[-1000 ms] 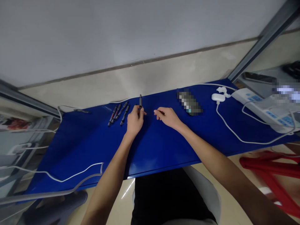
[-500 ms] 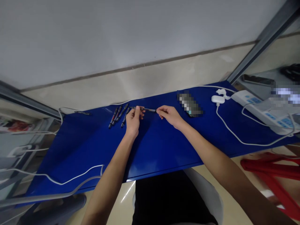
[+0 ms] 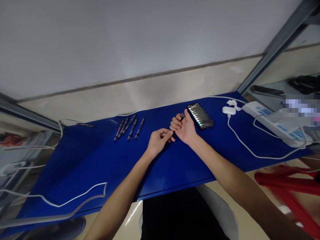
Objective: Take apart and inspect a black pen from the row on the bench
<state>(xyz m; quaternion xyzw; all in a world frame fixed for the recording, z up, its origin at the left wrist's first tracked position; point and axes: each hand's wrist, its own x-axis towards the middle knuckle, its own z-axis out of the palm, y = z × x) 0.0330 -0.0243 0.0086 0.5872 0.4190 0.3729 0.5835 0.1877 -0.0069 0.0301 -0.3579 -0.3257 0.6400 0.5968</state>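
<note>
My right hand point(image 3: 184, 128) is turned palm up, with its fingers curled round a dark pen point(image 3: 183, 115). Only a short end of it shows beside the thumb. Just below and to the left, my left hand point(image 3: 160, 141) has thumb and forefinger pinched together against the right hand's lower edge. Whatever it pinches is hidden. Several dark pens lie side by side on the blue tabletop to the left of my hands, the nearest pen point(image 3: 139, 128) slightly apart from the others.
A phone with its screen lit point(image 3: 197, 115) lies beyond my right hand. Farther right are a white charger point(image 3: 228, 110) and a power strip point(image 3: 275, 123) with cables. A thin dark item point(image 3: 85, 124) lies at the back left. White cables point(image 3: 60, 205) cross the front left corner.
Both hands have shifted right and come together. The pen that stretched between them is now mostly inside my right hand, which has turned palm up. Another pen on the table has come into view.
</note>
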